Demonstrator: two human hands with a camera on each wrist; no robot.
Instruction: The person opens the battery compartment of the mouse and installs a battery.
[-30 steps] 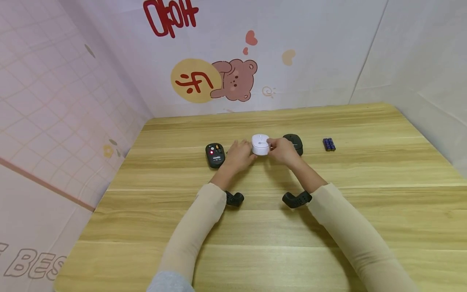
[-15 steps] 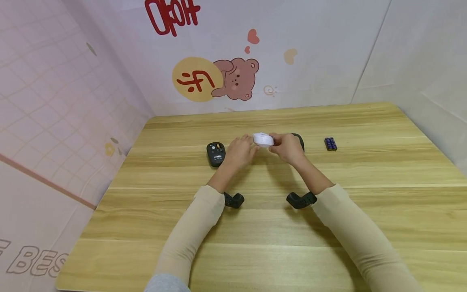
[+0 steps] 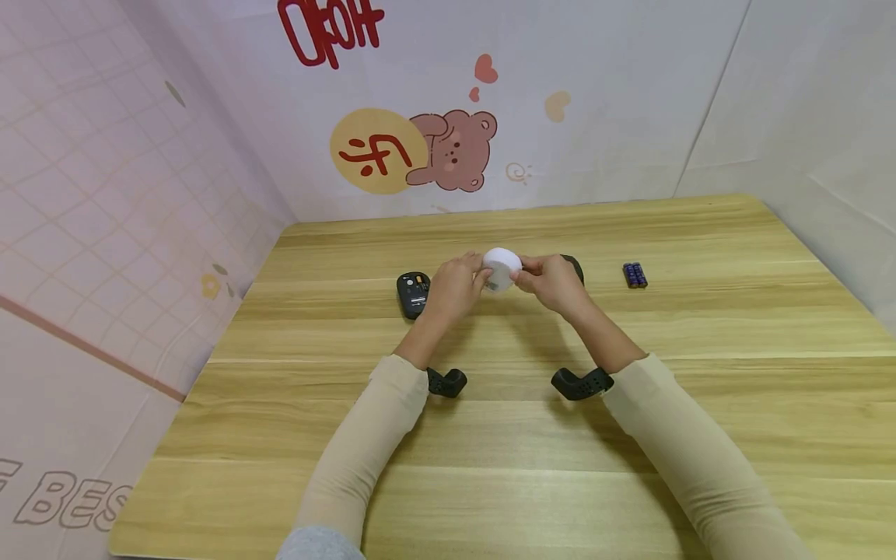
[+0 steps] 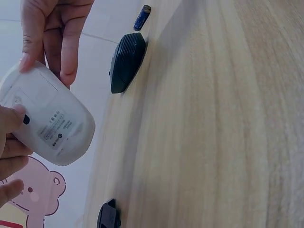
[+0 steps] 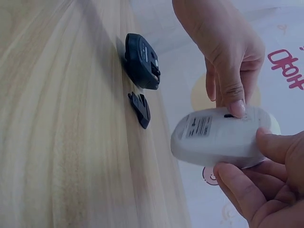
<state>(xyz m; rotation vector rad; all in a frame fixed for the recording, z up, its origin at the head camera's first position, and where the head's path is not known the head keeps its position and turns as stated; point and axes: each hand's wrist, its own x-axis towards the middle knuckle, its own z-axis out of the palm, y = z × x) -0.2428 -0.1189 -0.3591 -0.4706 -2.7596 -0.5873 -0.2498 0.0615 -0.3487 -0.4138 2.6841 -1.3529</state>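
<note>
A white computer mouse (image 3: 502,263) is held above the table between both hands, its underside turned toward the person. My left hand (image 3: 453,289) grips it from the left; in the right wrist view the left thumb (image 5: 237,108) presses the underside beside a small dark slot. From the other side my right hand (image 3: 556,284) pinches the mouse's end, thumb on the underside and fingers beneath the shell. Printed labels show on the white mouse (image 4: 59,123) in the left wrist view. The left hand's fingers are partly cut off at that view's edge.
Left of the hands lies an upturned black mouse (image 3: 413,293) with its battery bay uncovered. A loose black cover (image 5: 140,110) lies near it. Another black mouse (image 3: 574,268) is partly behind the right hand. Blue batteries (image 3: 635,275) lie farther right on the wooden table (image 3: 490,459).
The white mouse has been lifted and tipped over, so its underside shows instead of its top. The left hand has moved onto it; the right hand has kept hold.
</note>
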